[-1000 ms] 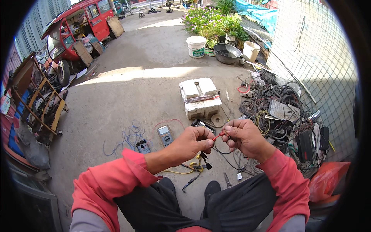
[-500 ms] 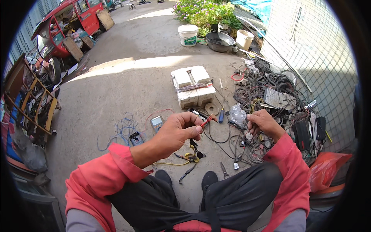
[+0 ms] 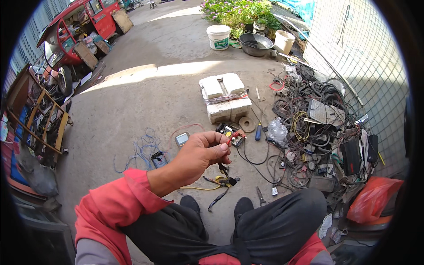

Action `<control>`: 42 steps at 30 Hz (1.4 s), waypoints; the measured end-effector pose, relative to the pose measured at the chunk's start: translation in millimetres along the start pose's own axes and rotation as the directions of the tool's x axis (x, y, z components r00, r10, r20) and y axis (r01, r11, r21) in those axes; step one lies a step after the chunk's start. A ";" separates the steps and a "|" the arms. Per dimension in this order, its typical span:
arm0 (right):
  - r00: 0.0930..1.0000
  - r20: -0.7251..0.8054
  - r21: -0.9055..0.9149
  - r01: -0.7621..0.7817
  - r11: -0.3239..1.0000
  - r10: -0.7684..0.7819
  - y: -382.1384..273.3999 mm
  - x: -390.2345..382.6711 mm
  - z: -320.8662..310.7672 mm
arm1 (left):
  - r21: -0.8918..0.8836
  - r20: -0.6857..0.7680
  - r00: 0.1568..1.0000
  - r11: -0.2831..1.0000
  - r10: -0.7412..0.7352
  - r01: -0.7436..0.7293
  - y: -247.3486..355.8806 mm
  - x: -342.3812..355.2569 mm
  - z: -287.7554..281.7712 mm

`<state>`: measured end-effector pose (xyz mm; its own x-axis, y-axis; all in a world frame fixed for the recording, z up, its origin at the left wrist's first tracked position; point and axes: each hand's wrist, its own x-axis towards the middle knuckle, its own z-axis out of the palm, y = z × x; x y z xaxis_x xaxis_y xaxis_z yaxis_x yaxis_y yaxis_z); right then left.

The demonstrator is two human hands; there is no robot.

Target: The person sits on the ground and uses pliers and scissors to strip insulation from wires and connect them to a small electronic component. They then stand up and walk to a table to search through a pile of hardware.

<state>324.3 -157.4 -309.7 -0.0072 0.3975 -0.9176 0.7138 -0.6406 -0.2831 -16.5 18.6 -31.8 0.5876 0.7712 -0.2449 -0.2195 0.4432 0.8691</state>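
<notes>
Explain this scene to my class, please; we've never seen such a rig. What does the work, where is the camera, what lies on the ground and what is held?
There is no robot here, just a person using bare hands. A wide fisheye camera on the person's head looks down, so straight edges bend toward the dark rim. The left hand pinches a small red piece; the right hand is out of sight. On the ground lie a meter with a display, partly hidden by the hand, a blue-handled screwdriver and, to the right, a heap of cables.
</notes>
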 end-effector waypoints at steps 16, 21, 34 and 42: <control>0.996 -0.081 -0.045 -0.031 0.999 0.027 -2.4 9.2 14.8 | -0.169 0.029 0.998 0.984 -0.060 0.064 1.9 7.7 -0.7; 0.995 -0.095 -0.046 -0.032 0.998 0.027 -1.8 7.1 17.2 | -0.160 0.011 0.998 0.985 -0.063 0.064 2.9 6.5 -1.3; 0.989 -0.144 -0.058 -0.030 0.998 0.021 1.8 2.0 19.3 | -0.134 0.041 0.999 0.991 -0.025 0.030 4.2 5.7 2.4; 0.982 -0.191 -0.074 -0.020 0.997 0.005 2.8 -6.2 20.2 | -0.049 0.013 1.000 0.999 0.014 -0.013 5.5 1.0 5.4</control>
<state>312.2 -175.0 -310.4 0.1304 0.5123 -0.8489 0.7640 -0.5976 -0.2433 -12.9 19.4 -24.9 0.5945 0.7713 -0.2273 -0.2648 0.4547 0.8504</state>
